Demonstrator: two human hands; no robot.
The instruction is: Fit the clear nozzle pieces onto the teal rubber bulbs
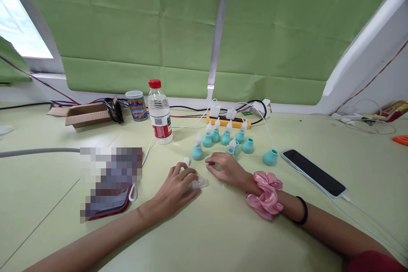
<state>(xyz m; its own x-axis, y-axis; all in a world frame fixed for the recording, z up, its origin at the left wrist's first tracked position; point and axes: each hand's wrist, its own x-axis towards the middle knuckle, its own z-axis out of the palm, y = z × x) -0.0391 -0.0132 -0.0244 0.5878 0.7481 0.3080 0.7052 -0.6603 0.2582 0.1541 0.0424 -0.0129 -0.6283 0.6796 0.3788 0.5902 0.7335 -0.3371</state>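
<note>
My left hand (178, 187) lies low over the table, its thumb and fingers closed around a small clear plastic piece (199, 183). A small white piece (186, 161) sticks out just beyond its fingers. To the right, my right hand (228, 171) is curled, with a gap between thumb and fingertips and nothing visible in it. Several teal rubber bulbs with clear nozzles stand beyond the hands, such as the nearest left one (197, 151). Two teal bulbs without nozzles, one round (247, 145) and one farther right (270, 157), show open mouths. My right hand partly hides another bulb.
A red-capped water bottle (161, 114), a can (137, 105) and an open cardboard box (87, 114) stand at the back left. An orange power strip (229, 121) with chargers lies behind the bulbs. Phones lie left (111, 204) and right (314, 172), with cables trailing across the table.
</note>
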